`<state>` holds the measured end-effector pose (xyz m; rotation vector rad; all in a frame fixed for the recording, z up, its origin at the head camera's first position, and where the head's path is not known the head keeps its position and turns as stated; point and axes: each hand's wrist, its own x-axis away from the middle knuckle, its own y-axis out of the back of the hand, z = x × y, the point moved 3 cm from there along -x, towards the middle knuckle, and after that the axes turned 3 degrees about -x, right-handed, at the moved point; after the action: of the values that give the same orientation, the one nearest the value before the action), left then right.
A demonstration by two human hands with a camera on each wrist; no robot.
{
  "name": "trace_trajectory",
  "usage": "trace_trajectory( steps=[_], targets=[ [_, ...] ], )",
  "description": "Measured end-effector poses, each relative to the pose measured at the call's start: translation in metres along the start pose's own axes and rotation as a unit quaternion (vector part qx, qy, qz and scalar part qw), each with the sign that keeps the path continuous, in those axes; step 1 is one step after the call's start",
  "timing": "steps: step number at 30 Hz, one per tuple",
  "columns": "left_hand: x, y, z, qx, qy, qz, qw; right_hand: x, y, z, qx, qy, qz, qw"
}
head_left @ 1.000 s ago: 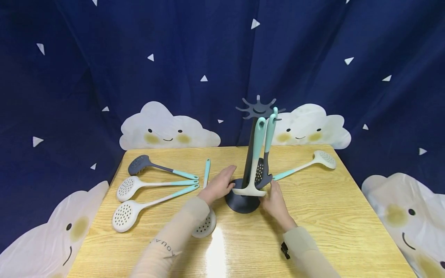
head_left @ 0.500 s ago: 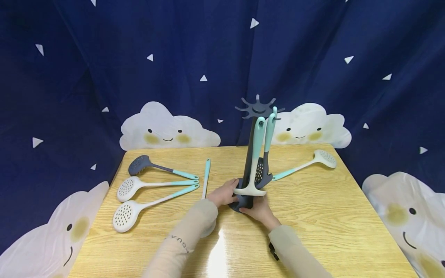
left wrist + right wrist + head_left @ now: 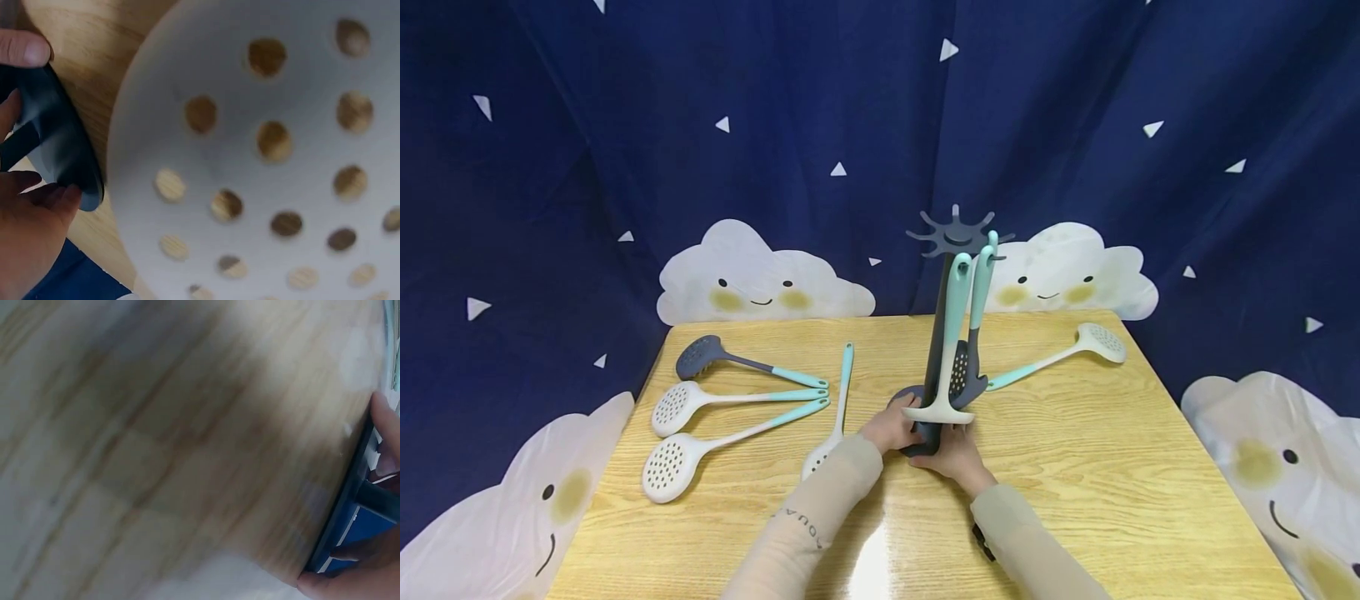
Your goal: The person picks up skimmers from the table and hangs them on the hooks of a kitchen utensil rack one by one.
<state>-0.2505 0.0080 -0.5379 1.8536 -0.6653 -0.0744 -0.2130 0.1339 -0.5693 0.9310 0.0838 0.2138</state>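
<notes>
A dark utensil stand [image 3: 937, 342] with a round base and a hooked top stands upright in the head view. My left hand [image 3: 891, 427] grips its base from the left. My right hand [image 3: 958, 457] holds the front right of the base, partly behind a hanging white-headed utensil [image 3: 940, 412] with a mint handle. Dark utensils [image 3: 974, 375], one with holes, hang behind that one. In the left wrist view, fingers lie on the dark base [image 3: 69, 144]; in the right wrist view, fingers curl at its rim [image 3: 337, 515]. A white skimmer [image 3: 820, 454] lies partly beneath my left forearm.
At the left of the wooden table [image 3: 1112, 483] lie a dark slotted utensil [image 3: 698, 356] and two white skimmers [image 3: 673, 407]. Another white skimmer [image 3: 1101, 343] rests at the back right. A blue curtain [image 3: 820, 100] hangs behind the table.
My left hand has moved right and toward me along the base. My right hand has moved left to the base's front, and both now grip it. The stand looks nearly unmoved.
</notes>
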Motion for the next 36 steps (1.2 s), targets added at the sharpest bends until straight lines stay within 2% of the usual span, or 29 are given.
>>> trace_trajectory(
  steps=[3, 8, 13, 17, 21, 25, 30, 36],
  targets=[
    [0.0, -0.002, -0.001, 0.006, 0.009, -0.008, 0.9999, 0.0, 0.0, 0.001, 0.012, 0.009, -0.01, 1.0],
    [-0.003, -0.004, -0.003, -0.011, 0.016, -0.033, 0.9993, 0.0, 0.001, 0.0, 0.02, 0.015, -0.014, 1.0],
    [-0.004, -0.006, -0.003, -0.018, 0.018, -0.042, 0.9988, 0.0, 0.001, -0.001, 0.026, 0.017, -0.013, 0.999],
    [-0.003, -0.005, 0.001, -0.053, 0.016, -0.057, 0.9968, -0.001, 0.001, -0.001, 0.026, 0.015, -0.01, 0.999],
    [-0.003, -0.006, 0.009, -0.095, 0.047, -0.053, 0.993, -0.001, 0.001, -0.002, 0.028, 0.01, -0.007, 1.0],
    [-0.003, -0.007, 0.014, -0.081, 0.066, -0.05, 0.9933, -0.002, 0.002, -0.003, 0.042, 0.007, -0.006, 0.999],
    [-0.003, -0.005, 0.011, -0.067, 0.06, -0.052, 0.9946, -0.003, 0.004, -0.005, 0.042, 0.01, -0.008, 0.999],
    [-0.004, -0.006, 0.009, -0.065, 0.063, -0.072, 0.9933, -0.005, 0.004, -0.008, 0.031, 0.024, -0.015, 0.999]
  ],
)
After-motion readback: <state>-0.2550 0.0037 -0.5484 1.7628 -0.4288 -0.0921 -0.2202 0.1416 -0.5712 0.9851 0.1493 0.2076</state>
